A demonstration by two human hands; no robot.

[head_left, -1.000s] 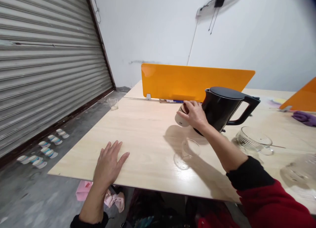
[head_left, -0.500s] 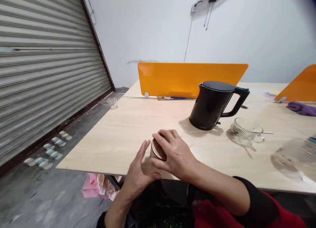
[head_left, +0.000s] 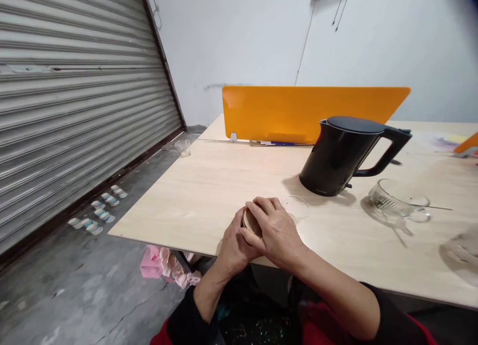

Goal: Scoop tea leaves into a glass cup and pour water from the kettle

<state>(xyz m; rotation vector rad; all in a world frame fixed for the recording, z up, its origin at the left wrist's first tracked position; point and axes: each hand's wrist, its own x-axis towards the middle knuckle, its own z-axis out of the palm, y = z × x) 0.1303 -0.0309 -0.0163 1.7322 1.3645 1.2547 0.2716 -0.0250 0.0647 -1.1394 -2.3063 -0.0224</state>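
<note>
Whereas 0.5 s back only the right hand capped the small jar, the left hand had now closed round its side w/ the right. Jar sat at the near table edge, just beside a clear glass; both-hand hold suggested lid work was starting.

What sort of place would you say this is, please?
Probably a plain office or workshop room: wooden desks with orange dividers, a roller shutter, and a bare concrete floor.
</note>
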